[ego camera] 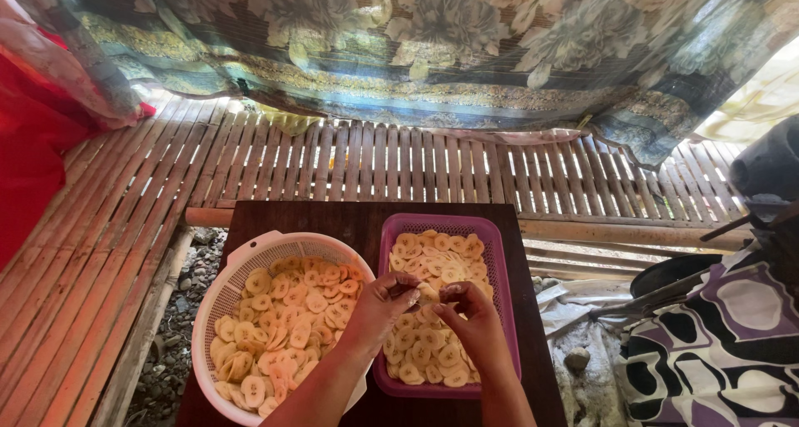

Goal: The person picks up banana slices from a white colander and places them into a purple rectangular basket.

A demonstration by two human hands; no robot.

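Both hands, left and right, pinch banana slices over the purple basket beside the white colander.

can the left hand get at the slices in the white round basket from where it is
Probably yes: the left hand is over the purple basket, right beside the white basket, whose banana slices lie uncovered with nothing between.

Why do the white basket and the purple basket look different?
The white colander basket is round, while the purple basket is rectangular. The white one sits left of the hands; the left hand and right hand are held over the purple one, pinching slices. Both rest on the dark wooden table and hold pale yellow banana slices.
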